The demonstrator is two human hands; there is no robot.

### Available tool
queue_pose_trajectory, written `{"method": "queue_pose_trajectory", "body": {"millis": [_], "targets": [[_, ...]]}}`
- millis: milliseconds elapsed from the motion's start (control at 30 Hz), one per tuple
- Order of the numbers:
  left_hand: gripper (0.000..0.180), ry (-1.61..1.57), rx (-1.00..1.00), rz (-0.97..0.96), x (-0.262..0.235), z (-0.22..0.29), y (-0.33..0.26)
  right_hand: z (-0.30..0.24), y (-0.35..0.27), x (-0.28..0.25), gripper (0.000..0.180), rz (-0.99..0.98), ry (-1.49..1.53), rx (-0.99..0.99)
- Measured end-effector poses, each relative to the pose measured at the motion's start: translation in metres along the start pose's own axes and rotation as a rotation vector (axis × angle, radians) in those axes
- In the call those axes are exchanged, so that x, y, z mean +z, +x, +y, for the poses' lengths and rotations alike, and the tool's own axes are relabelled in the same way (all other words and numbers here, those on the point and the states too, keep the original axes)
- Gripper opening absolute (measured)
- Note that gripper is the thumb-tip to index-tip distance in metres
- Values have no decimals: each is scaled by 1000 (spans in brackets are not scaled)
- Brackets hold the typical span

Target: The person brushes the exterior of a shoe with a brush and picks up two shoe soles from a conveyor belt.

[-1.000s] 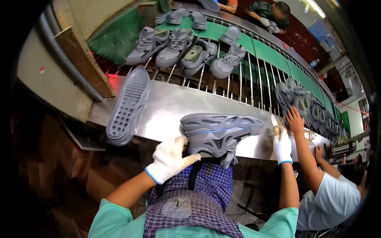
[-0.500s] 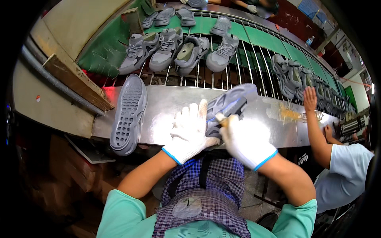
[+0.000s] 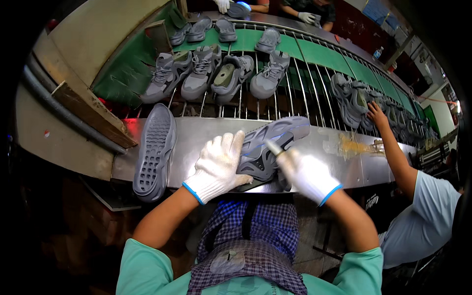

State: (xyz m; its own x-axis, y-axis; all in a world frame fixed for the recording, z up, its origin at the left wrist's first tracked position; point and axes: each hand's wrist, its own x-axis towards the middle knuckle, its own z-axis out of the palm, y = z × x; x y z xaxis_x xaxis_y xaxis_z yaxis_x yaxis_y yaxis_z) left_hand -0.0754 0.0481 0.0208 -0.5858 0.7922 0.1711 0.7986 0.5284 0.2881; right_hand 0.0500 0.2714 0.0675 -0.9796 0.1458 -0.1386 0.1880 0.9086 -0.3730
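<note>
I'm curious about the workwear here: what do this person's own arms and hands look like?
The left hand and right hand wear white knitted gloves with bright blue cuff edges. Short mint-green fabric sleeves leave the forearms bare.

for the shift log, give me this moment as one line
left hand: holds grey shoe | right hand: holds pale-tipped tool at shoe | loose sole: left of shoe, on metal ledge
</note>
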Motion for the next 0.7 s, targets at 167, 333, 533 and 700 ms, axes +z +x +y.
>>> {"method": "queue_pose_trajectory", "body": {"millis": [167,333,533,700], "targets": [[118,5,19,27,-11,-22,-8,-21,-2,16,46,-170,143,-187],[114,-170,-404,196,8,-50,-69,105,-16,37,34,438,328,210],[124,5,-348,-174,49,-62,-60,127,11,30,88,573,-389,-22],[112,-620,-568,18,11,-49,-37,49,51,22,100,259,118,110]]}}
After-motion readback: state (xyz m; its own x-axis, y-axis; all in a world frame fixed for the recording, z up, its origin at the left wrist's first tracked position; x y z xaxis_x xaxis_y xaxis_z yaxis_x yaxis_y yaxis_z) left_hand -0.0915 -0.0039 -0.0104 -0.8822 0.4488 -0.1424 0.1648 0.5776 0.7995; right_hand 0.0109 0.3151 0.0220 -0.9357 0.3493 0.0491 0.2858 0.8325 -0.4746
